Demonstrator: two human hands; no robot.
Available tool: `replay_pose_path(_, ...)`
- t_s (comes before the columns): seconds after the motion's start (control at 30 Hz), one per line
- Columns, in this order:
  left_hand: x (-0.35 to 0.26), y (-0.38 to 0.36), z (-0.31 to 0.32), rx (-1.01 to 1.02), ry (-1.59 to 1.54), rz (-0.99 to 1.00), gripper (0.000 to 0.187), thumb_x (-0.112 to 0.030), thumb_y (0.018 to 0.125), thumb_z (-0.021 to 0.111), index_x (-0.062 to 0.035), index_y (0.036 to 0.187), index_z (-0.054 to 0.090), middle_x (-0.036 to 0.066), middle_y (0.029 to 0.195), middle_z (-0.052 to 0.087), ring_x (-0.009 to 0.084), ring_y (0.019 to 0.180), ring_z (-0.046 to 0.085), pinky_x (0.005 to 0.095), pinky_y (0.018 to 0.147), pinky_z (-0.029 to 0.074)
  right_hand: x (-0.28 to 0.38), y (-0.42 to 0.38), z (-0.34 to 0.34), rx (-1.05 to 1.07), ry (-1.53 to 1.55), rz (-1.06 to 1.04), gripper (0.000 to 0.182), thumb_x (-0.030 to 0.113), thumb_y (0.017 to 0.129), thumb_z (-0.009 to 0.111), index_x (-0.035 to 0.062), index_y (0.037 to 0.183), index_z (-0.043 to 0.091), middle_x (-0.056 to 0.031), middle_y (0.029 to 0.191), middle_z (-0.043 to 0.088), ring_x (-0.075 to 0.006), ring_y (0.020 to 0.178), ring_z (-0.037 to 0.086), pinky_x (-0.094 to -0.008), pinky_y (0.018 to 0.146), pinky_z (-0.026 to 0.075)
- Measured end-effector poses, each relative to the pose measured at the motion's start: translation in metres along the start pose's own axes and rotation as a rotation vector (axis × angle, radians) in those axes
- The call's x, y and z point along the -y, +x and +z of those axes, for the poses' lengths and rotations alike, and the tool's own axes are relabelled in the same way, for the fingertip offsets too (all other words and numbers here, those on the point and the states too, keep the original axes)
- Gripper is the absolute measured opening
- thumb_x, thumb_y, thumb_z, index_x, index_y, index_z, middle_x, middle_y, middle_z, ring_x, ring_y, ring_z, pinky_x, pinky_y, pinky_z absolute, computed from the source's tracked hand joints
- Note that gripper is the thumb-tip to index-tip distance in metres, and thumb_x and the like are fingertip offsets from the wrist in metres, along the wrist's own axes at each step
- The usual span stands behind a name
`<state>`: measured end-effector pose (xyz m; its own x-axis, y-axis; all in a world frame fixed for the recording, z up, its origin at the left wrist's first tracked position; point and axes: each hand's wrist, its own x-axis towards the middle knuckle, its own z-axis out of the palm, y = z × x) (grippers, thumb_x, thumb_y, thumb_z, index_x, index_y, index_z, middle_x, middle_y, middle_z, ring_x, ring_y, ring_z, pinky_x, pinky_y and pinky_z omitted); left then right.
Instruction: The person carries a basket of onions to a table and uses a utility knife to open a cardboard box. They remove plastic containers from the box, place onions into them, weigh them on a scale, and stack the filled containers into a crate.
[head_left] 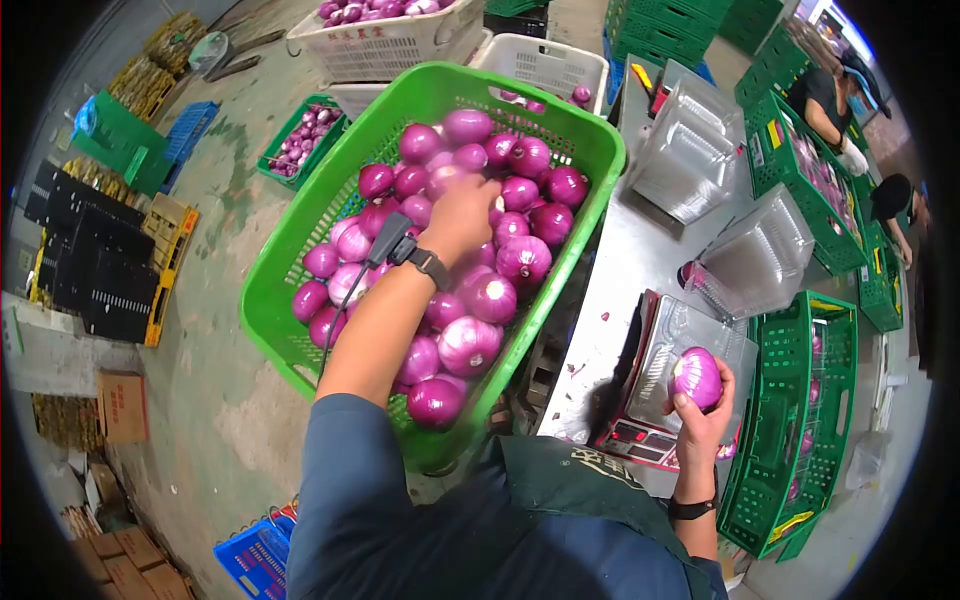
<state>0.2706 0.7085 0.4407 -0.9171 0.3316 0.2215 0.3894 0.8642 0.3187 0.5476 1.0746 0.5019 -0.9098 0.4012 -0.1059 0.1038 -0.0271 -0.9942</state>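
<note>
My left hand (pixel 462 218) reaches down among the red onions (pixel 470 345) in a large bright green basket (pixel 262 300). Its fingers point into the pile, partly hidden and blurred, so their grip does not show. In my right hand (pixel 708 420) is a single red onion (pixel 696 378), held up by the fingers and thumb. Just left of that hand, a clear plastic tray (pixel 668 345) lies on a red weighing scale (pixel 628 435).
Stacked clear trays (pixel 690 150) stand on the metal table (pixel 600 340), with another clear stack (pixel 765 250) nearer the right. Green crates (pixel 745 450) line the right side. Behind my basket are white crates (pixel 545 65) with onions. A co-worker (pixel 830 100) is at far right.
</note>
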Motion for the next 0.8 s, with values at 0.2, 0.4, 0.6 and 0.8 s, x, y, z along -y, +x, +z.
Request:
replay_pose_path(0.2, 0.009, 0.007, 0.013, -0.009, -0.045, 0.075, 0.064, -0.014, 0.063, 0.086, -0.0076, 0.123, 0.064, 0.019, 0.118, 0.063, 0.0391, 0.114, 0.057, 0.0482, 0.100, 0.048, -0.007, -0.002, -0.027, -0.034, 0.226, -0.029, 0.077, 0.035, 0.081, 0.076, 0.0050, 0.143, 0.043, -0.0136, 0.117, 0.061, -0.0277, 0.095, 0.066, -0.0372, 0.069, 0.058)
replay_pose_path(0.4, 0.009, -0.035, -0.053, 0.302, -1.657, -0.385, 0.058, -0.003, 0.079, 0.064, -0.0089, 0.136, 0.055, 0.007, 0.120, 0.062, 0.0236, 0.110, 0.064, 0.0375, 0.094, 0.057, -0.008, 0.004, -0.051, -0.019, 0.507, 0.093, 0.072, 0.014, 0.084, 0.069, 0.0055, 0.150, 0.040, -0.0147, 0.123, 0.062, -0.0339, 0.108, 0.066, -0.0417, 0.080, 0.057)
replay_pose_path(0.6, -0.007, -0.078, -0.059, 0.320, -1.026, -0.599, 0.030, -0.033, 0.090, 0.074, -0.0039, 0.091, 0.072, 0.003, 0.090, 0.071, 0.0150, 0.083, 0.065, 0.0280, 0.075, 0.049, -0.014, 0.003, -0.052, 0.013, 0.353, 0.020, 0.076, 0.008, 0.078, 0.072, 0.0056, 0.148, 0.041, -0.0124, 0.122, 0.060, -0.0281, 0.106, 0.063, -0.0390, 0.080, 0.056)
replay_pose_path(0.8, -0.056, -0.083, -0.054, 0.492, -0.074, -0.268, 0.070, -0.055, 0.071, 0.085, 0.0003, 0.109, 0.064, 0.020, 0.098, 0.070, 0.0326, 0.089, 0.068, 0.0396, 0.080, 0.053, -0.013, -0.004, -0.061, 0.042, 0.329, 0.061, 0.069, 0.013, 0.080, 0.069, 0.0053, 0.144, 0.043, -0.0134, 0.119, 0.061, -0.0269, 0.096, 0.065, -0.0386, 0.072, 0.056)
